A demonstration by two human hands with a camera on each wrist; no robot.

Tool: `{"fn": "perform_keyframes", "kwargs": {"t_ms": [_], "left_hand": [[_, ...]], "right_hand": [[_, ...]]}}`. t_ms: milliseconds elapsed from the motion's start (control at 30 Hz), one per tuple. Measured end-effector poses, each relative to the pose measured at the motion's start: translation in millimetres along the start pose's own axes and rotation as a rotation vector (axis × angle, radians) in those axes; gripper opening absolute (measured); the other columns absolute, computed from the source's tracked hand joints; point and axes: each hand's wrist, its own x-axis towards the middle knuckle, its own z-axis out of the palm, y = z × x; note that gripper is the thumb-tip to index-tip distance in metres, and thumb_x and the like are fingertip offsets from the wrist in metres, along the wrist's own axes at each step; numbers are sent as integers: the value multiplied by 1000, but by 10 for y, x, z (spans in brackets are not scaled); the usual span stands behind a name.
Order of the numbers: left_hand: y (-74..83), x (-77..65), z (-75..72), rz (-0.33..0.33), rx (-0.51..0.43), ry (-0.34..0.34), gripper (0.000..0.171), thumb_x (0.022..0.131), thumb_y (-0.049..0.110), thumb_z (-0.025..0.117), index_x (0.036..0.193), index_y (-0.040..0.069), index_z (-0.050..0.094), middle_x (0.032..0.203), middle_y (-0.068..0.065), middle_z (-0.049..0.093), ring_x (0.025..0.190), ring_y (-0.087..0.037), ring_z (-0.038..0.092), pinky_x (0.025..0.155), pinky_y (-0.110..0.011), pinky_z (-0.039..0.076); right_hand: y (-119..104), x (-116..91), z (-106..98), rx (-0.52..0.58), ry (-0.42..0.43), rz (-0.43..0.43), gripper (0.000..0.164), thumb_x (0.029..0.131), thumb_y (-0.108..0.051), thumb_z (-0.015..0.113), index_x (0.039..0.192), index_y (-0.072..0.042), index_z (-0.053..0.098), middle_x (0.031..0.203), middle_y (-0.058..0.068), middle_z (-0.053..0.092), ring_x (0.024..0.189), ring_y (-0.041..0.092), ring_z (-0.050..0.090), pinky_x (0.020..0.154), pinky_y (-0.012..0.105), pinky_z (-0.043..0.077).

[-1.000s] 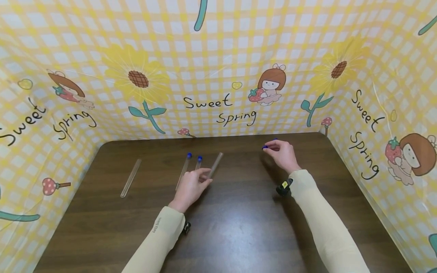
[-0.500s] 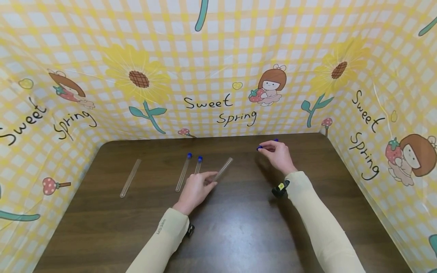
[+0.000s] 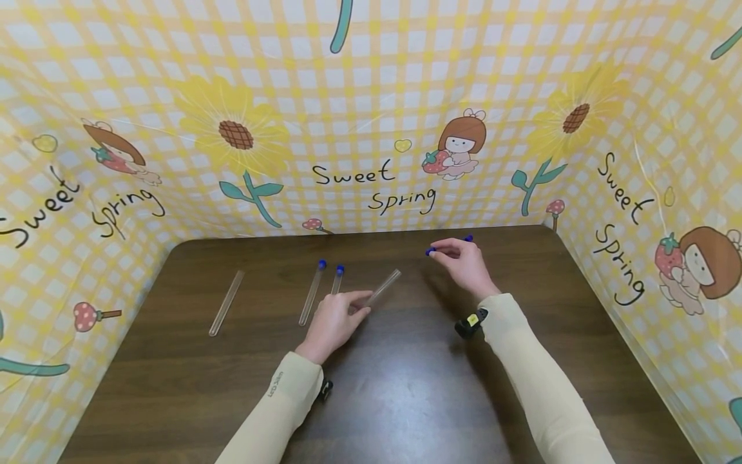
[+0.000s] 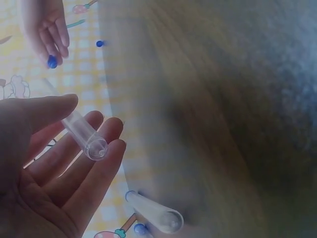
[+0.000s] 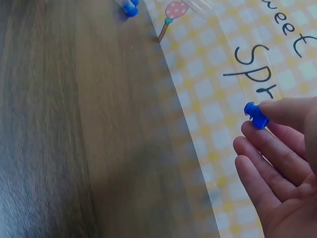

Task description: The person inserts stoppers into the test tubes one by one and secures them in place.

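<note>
My left hand [image 3: 333, 322] pinches a clear test tube [image 3: 385, 287] between thumb and fingers; the tube slants up to the right. In the left wrist view its rounded end [image 4: 96, 148] points toward the camera. To the right, my right hand [image 3: 466, 267] pinches a small blue stopper [image 3: 431, 252] between thumb and index finger. The right wrist view shows that stopper [image 5: 256, 115] with its ridged plug part sticking out past the fingertips. The stopper and the held tube are apart, with the tube's far end nearer the right hand.
Two test tubes with blue stoppers [image 3: 311, 296] [image 3: 339, 279] lie just left of my left hand, which partly covers one. An unstoppered tube [image 3: 226, 304] lies farther left. Another blue stopper [image 3: 468, 239] sits at the table's back edge, before the checked cloth wall [image 3: 359, 129].
My right hand has moved left with the blue stopper, toward the held tube. My left hand has shifted slightly right, and its tube has tipped over farther to the right.
</note>
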Motion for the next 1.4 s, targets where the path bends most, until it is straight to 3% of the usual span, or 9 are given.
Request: {"fn": "perform_keyframes", "kwargs": {"t_ms": [367, 1133, 1400], "left_hand": [[47, 28, -16, -18, 0, -31, 33, 93, 16, 76, 126, 14, 73, 96, 1, 76, 75, -7, 69, 68, -36, 55], [110, 65, 7, -25, -23, -38, 32, 92, 15, 77, 125, 13, 74, 90, 4, 75, 71, -5, 67, 66, -34, 54], [97, 69, 25, -15, -26, -42, 31, 93, 14, 77, 124, 12, 74, 89, 4, 75, 72, -5, 68, 67, -34, 55]], "right_hand": [[-120, -43, 97, 53, -27, -13, 26, 97, -25, 73, 117, -7, 74, 106, 3, 75, 102, 22, 69, 92, 43, 51], [-177, -91, 310, 102, -118, -18, 20, 100, -19, 69, 117, -12, 76, 113, 2, 74, 105, 19, 68, 93, 42, 51], [-211, -129, 366, 159, -145, 2, 21, 100, -17, 68, 118, -9, 76, 108, 5, 75, 108, 35, 68, 92, 43, 52]]}}
